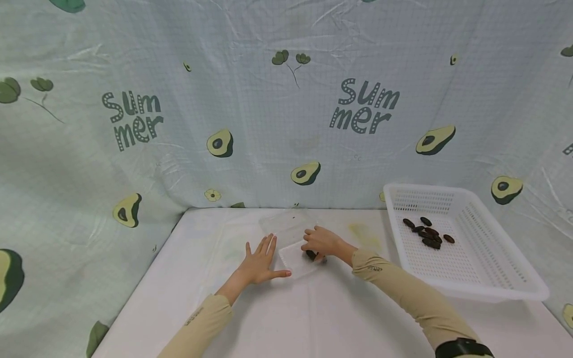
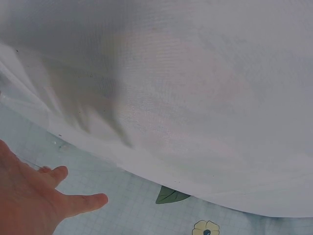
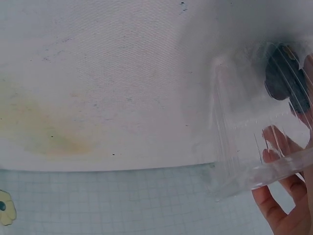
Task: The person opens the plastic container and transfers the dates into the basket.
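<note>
Head view, left hand: the left hand (image 1: pixel 261 262) lies flat on the white table (image 1: pixel 286 318), fingers straight and spread, gripping nothing, thumb pointing toward the clear plastic box (image 1: pixel 299 258) just beside it.
Head view, right hand: the right hand (image 1: pixel 321 242) reaches into the box, fingers curled down on a dark oval piece (image 1: pixel 311 255) at the tray's right side.
Head view, box: it sits in the middle of the table, nearer the back edge than the front, its clear lid (image 1: pixel 288 223) laid open toward the backdrop.
Head view, basket: a white slotted basket (image 1: pixel 492 268) takes up the table's right side, well apart from the box, with a cluster of dark pieces (image 1: pixel 427 233) in its rear half.
Head view, surroundings: a pale avocado-print cloth (image 1: pixel 134 124) hangs behind and to the left; a yellowish stain (image 1: pixel 360 231) marks the table between box and basket.
Left wrist view: only the hand (image 2: pixel 29 205) shows at the lower left corner, fingers extended and relaxed; above it the white table cover (image 2: pixel 195 98), below it the checked cloth (image 2: pixel 146 215).
Right wrist view: the fingers (image 3: pixel 279 215) show at the lower right, seen through and below the clear box wall (image 3: pixel 249 161); the dark piece (image 3: pixel 283 78) sits inside, near the frame's right edge. The stain (image 3: pixel 44 137) lies at the left.
</note>
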